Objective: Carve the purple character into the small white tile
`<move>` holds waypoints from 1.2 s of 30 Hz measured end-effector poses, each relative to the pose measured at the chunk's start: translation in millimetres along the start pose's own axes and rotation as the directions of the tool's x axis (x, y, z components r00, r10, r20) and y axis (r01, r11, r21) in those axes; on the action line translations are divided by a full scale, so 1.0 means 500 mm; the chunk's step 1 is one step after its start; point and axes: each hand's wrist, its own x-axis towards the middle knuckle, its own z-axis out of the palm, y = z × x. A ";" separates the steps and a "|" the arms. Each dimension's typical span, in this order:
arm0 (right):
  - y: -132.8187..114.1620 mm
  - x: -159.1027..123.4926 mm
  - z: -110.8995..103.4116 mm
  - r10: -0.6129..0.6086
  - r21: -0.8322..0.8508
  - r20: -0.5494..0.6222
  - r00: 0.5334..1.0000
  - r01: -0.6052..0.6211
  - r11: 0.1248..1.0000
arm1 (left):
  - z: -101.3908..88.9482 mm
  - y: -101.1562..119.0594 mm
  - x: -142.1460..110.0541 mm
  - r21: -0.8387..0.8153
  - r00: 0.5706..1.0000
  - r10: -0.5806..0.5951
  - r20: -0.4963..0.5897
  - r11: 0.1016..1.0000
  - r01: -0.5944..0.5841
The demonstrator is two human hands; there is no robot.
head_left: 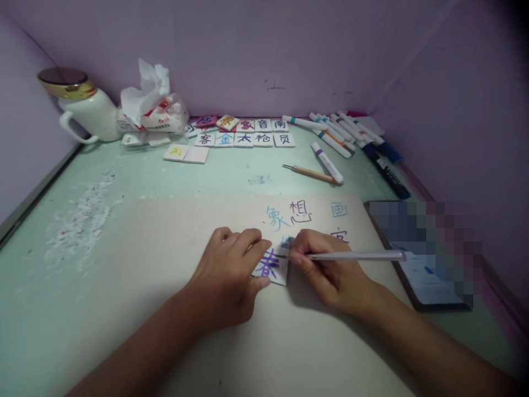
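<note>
Head view: left hand (231,273) clasps a purple-lettered tile (270,268), presumably to steady it. Right hand (333,273) pinches a slim pen-like tool (359,256).

Dim, soft focus; upper right corner black, edges stretched

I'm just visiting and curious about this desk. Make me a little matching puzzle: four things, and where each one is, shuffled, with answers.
Things
1. White tile with a bold purple character
2. Slim pen-like tool
3. White jug
4. Wooden-handled tool

Places
A. Beside the tissue pack
B. In the right hand
C. Beside the marker with a purple band
D. Steadied by the left hand

Pairs: 1-D, 2-B, 3-A, 4-C
</note>
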 end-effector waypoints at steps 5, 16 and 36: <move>0.001 -0.001 -0.004 0.011 0.005 0.019 1.000 -0.011 1.000 | 0.001 0.000 -0.001 -0.002 1.000 0.000 -0.006 1.000 0.000; 0.010 -0.006 -0.010 0.032 0.066 0.014 0.999 -0.033 0.997 | 0.003 0.000 0.000 -0.010 1.000 0.002 -0.011 1.000 -0.002; 0.023 -0.016 -0.017 0.191 0.208 0.047 0.980 -0.197 0.958 | 0.007 -0.004 -0.001 -0.024 0.999 0.011 -0.037 1.000 -0.011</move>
